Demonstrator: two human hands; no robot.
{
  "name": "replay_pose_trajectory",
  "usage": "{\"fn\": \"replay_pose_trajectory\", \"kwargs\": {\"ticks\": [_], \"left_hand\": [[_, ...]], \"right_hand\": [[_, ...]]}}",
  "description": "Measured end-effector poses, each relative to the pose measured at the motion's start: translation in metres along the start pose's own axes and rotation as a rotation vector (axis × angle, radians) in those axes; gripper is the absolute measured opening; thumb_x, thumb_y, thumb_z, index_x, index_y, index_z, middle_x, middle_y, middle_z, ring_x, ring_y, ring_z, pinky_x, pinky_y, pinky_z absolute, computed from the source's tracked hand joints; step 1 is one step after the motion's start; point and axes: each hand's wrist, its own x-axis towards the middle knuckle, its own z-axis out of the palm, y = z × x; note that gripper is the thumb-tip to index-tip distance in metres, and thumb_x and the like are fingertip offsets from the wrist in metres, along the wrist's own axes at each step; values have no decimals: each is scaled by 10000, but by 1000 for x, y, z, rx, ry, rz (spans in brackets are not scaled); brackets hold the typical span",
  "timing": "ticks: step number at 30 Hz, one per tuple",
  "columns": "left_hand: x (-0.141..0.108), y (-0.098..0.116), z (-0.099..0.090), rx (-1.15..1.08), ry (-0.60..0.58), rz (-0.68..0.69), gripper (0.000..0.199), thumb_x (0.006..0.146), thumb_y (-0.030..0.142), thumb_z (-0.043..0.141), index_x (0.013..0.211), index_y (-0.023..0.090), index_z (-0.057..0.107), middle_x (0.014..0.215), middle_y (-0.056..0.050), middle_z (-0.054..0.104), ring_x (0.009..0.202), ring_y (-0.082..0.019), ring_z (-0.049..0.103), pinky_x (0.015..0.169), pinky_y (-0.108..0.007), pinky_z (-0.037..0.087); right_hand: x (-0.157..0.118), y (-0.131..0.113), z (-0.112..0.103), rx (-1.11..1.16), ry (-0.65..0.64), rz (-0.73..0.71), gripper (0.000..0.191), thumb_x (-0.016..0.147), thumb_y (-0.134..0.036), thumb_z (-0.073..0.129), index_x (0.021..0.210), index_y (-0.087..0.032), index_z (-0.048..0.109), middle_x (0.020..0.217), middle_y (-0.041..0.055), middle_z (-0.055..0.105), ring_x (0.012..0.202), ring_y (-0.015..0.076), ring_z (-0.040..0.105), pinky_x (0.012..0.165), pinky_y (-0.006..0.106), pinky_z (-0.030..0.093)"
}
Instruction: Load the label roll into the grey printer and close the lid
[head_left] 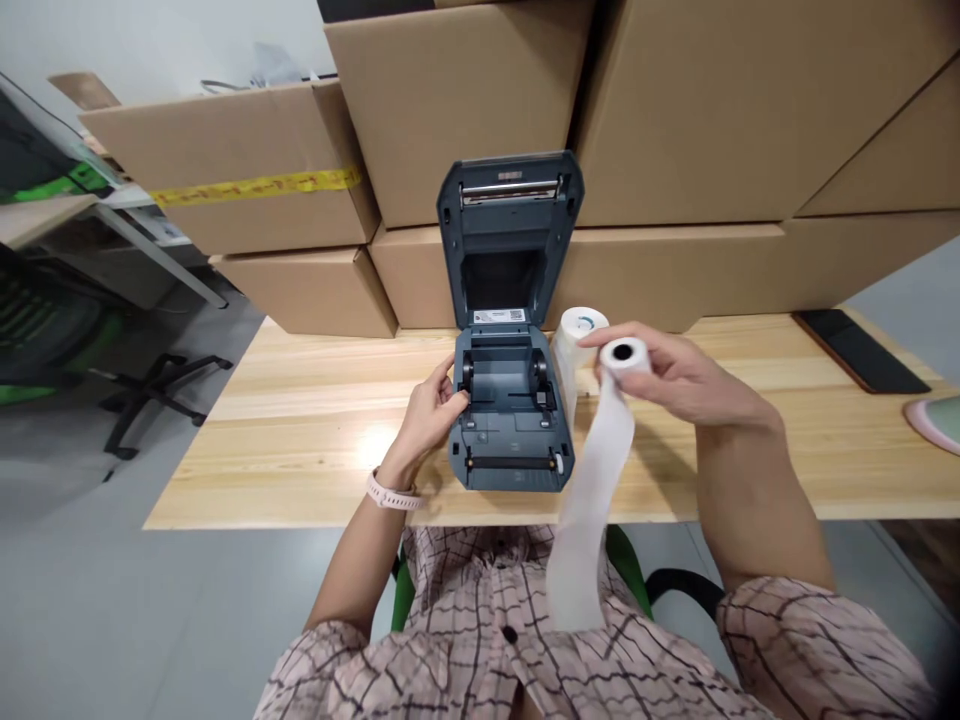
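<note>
A dark grey label printer [512, 440] stands on the wooden table with its lid [511, 240] raised; no roll sits in its bay. My left hand [431, 415] grips the printer's left side wall, thumb over the edge and fingers partly hidden behind it. To the right of the printer, my right hand [675, 375] holds a small white paper roll [628, 356] by its sides, its dark core hole facing me. A long strip of paper [589, 510] hangs from this roll past the table's front edge. Behind it, a second white roll [583, 322] stands on the table, close beside the printer.
Cardboard boxes [465, 110] are stacked along the table's back. A dark phone [859, 350] lies on the wooden table [300, 440] at right, near a pale green and pink object [937, 422]. An office chair [157, 390] stands on the floor at left.
</note>
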Motion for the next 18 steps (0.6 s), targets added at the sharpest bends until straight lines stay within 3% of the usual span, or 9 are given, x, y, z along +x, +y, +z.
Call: {"fn": "replay_pose_trajectory", "kwargs": {"ticks": [2,4,8,14,18], "left_hand": [[0,2,0,10,-2,0,742,825,259,599,1549,133,498,687,62,433,646,-126,420,626,-253,328],[0,3,-1,23,-4,1,750,823,256,593,1552,117,488,679,64,439,641,-126,429,626,-256,335],[1,5,-1,56,-9,5,754,810,245,583,1546,108,492,668,67,451,632,-129,440,619,-261,336],[0,8,-2,77,-24,31,756,804,251,572,1541,103,495,662,64,461,634,-136,443,633,-271,338],[-2,10,-2,81,-21,25,747,816,269,581,1539,101,499,661,62,456,634,-139,442,635,-274,340]], "right_hand": [[19,-26,23,-249,-105,-67,460,974,-504,636,1370,-270,622,1199,67,741,974,229,707,839,345,537],[40,-35,48,-448,-192,-78,430,1001,-430,597,1396,-260,598,1340,85,707,1147,284,692,947,396,526],[66,-19,83,-644,-320,2,407,1006,-356,573,1388,-215,585,1337,134,707,1196,351,680,947,473,536],[52,0,94,-608,-208,-102,537,989,-439,640,1466,-224,517,1402,138,649,1253,327,614,1028,517,520],[21,-8,103,-632,-43,-224,374,1006,-365,632,1346,-210,623,1385,130,655,1274,301,578,1063,521,511]]}}
